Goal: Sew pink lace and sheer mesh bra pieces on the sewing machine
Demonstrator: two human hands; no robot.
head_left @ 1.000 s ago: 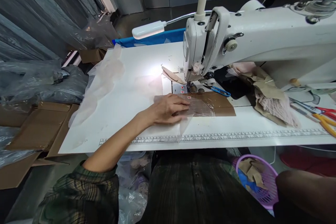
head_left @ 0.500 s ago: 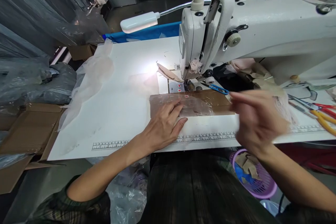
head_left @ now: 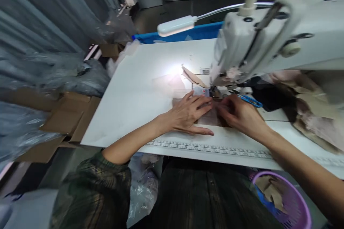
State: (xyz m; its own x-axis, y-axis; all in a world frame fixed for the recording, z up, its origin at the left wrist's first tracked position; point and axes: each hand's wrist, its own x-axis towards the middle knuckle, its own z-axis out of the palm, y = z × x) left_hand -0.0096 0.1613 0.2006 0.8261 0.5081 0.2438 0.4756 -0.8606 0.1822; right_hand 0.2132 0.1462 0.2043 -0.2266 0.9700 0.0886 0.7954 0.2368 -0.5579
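Pressing flat, fingers spread: left hand (head_left: 189, 114) on brown fabric piece (head_left: 208, 117), lying on white table (head_left: 139, 93) just before sewing machine (head_left: 268, 43) needle area. Touching same piece from other side: right hand (head_left: 239, 114), fingers loosely curled, grip impossible to tell. Beyond, blue snips (head_left: 251, 101); below table edge, purple basket (head_left: 292, 204).

Dark green plaid sleeve (head_left: 107, 182) rolled above elbow; forearms bare.

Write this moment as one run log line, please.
left hand: flat on sheer fabric piece | right hand: on it too | place: sewing machine foot
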